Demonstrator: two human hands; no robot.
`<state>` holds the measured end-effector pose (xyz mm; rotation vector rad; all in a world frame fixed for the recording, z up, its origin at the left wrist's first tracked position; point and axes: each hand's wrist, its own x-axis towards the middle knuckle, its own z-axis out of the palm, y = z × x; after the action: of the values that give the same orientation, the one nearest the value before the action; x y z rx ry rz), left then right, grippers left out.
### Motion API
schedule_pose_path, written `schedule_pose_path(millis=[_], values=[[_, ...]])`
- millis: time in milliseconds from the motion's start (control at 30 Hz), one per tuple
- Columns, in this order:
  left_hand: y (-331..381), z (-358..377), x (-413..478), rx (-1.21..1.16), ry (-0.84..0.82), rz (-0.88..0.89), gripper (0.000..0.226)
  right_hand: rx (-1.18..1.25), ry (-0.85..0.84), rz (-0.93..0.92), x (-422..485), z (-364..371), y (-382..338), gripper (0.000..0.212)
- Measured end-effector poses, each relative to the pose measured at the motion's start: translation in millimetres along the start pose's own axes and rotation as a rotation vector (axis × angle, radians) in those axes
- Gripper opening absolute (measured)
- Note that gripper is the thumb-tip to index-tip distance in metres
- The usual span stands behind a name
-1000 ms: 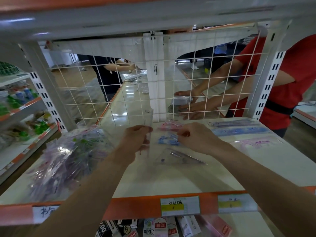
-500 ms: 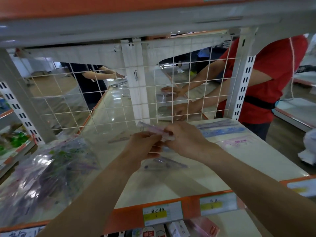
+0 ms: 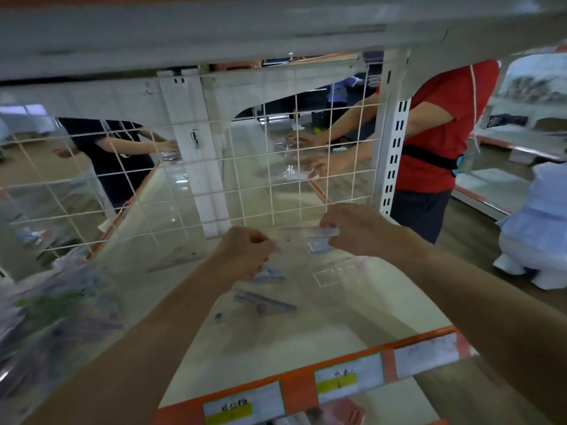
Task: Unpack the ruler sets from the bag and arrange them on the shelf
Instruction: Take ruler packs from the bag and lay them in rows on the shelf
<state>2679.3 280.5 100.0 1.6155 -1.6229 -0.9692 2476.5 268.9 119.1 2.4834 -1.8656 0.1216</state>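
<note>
A clear ruler set (image 3: 306, 236) in a transparent sleeve hangs above the white shelf (image 3: 352, 320), held level between both hands. My left hand (image 3: 245, 253) pinches its left end and my right hand (image 3: 359, 231) pinches its right end. Another ruler set (image 3: 265, 302) with purple parts lies on the shelf below my hands, and a smaller one (image 3: 270, 275) lies just under my left hand. The big clear bag (image 3: 52, 320) of ruler sets sits on the shelf's left side. The picture is blurred.
A white wire grid (image 3: 214, 179) closes the back of the shelf. Behind it a person in red (image 3: 441, 133) and a person in dark clothes (image 3: 116, 154) work at another shelf. An orange price rail (image 3: 306, 384) with labels runs along the front edge.
My hands have lifted the ruler set and turned it level, moving to the right. The view has swung to the right, so the bag lies further left.
</note>
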Motion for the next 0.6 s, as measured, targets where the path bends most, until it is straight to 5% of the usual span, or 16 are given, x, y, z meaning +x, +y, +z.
schedule_pose_path(millis=[233, 600], values=[[-5, 10, 9, 0.265, 0.010, 0.110, 0.010, -0.116, -0.076, 0.099, 35, 11, 43, 0.037], [-8, 5, 9, 0.297, 0.024, 0.139, 0.014, -0.150, -0.136, 0.149, 64, 28, 63, 0.041]])
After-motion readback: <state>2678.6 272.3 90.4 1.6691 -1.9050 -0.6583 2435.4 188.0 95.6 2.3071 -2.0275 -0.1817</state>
